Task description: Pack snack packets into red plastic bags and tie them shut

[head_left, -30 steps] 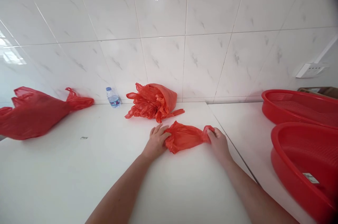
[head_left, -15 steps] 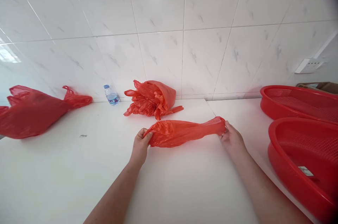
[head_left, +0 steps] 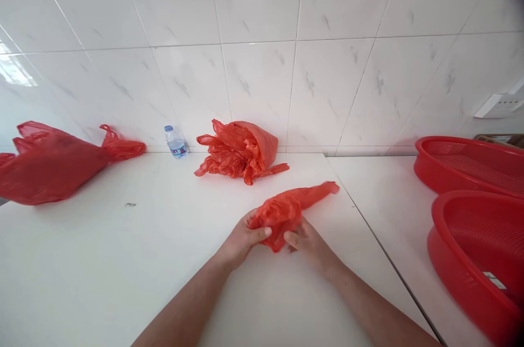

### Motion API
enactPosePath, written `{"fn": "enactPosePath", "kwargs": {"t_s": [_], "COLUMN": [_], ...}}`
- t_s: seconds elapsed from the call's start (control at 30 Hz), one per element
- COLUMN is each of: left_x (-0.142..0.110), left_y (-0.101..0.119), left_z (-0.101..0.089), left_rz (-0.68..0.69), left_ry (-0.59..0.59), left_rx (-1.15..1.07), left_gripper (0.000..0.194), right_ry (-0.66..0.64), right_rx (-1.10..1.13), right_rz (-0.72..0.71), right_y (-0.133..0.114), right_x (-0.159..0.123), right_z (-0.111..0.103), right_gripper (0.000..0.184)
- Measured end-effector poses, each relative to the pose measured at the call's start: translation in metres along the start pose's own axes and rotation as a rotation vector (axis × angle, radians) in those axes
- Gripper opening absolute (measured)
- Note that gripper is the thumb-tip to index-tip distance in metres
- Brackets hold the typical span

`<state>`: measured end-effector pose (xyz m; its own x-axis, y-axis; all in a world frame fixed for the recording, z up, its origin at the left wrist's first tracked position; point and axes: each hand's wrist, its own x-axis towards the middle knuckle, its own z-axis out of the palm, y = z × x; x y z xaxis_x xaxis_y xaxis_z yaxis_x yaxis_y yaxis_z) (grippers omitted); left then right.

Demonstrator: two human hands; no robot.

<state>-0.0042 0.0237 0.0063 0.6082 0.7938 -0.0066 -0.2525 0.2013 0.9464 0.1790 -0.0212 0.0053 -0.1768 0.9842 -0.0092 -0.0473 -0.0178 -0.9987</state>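
A crumpled red plastic bag (head_left: 282, 213) is between my two hands, just above the white table. Its gathered mouth bunches toward me, and its narrow tail stretches to the upper right. My left hand (head_left: 245, 238) grips the bag's left side, thumb in front and fingers behind it. At the right side, my right hand (head_left: 308, 243) pinches the lower edge; its fingers are partly hidden and slightly blurred. Just beyond lies a bundle of red plastic bags (head_left: 241, 150), stuffed inside another red bag.
A filled red bag (head_left: 57, 167) lies at the left. A small water bottle (head_left: 177, 143) stands against the tiled wall (head_left: 262, 79). Two red plastic baskets (head_left: 446, 227) are at the right, past a seam in the white table (head_left: 123, 270). A wall socket (head_left: 497, 106) is above them.
My right hand has let go of the bag's tail end and come left to its mouth. My left hand has shifted right and nearer. The bag, stretched out before, is now bunched up.
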Motion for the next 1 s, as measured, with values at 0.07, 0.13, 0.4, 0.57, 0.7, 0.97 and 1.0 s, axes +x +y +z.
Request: {"fn": "enactPosePath", "kwargs": {"t_s": [0.07, 0.13, 0.4, 0.57, 0.7, 0.97, 1.0], "left_x": [-0.002, -0.003, 0.004, 0.006, 0.003, -0.003, -0.003], "left_y": [0.0, 0.0, 0.007, 0.005, 0.001, -0.005, -0.005], "left_z": [0.005, 0.006, -0.023, -0.031, -0.03, 0.001, 0.006], "left_rz": [-0.013, 0.017, 0.139, 0.169, 0.169, 0.469, 0.459], "left_ry": [-0.115, -0.132, 0.268, 0.435, 0.233, 0.286, 0.296], "left_rx": [0.036, 0.058, 0.286, 0.75, 0.814, 1.227, 1.226], "left_gripper": [0.038, 0.025, 0.022, 0.016, 0.031, 0.069, 0.066], "right_ry": [0.022, 0.106, 0.614, 0.497, 0.122, -0.25, -0.252], "right_rx": [-0.016, -0.034, -0.016, -0.058, -0.227, -0.653, -0.688], "right_rz": [0.015, 0.062, -0.048, -0.128, -0.238, -0.458, -0.438], "right_y": [0.0, 0.002, 0.01, 0.002, -0.011, -0.016, -0.013], "right_x": [0.001, 0.004, 0.013, 0.009, -0.004, -0.019, -0.02], "right_z": [0.002, -0.003, -0.066, -0.068, -0.034, 0.016, 0.017], "right_gripper": [0.035, 0.022, 0.023, 0.02, 0.02, 0.007, 0.007]}}
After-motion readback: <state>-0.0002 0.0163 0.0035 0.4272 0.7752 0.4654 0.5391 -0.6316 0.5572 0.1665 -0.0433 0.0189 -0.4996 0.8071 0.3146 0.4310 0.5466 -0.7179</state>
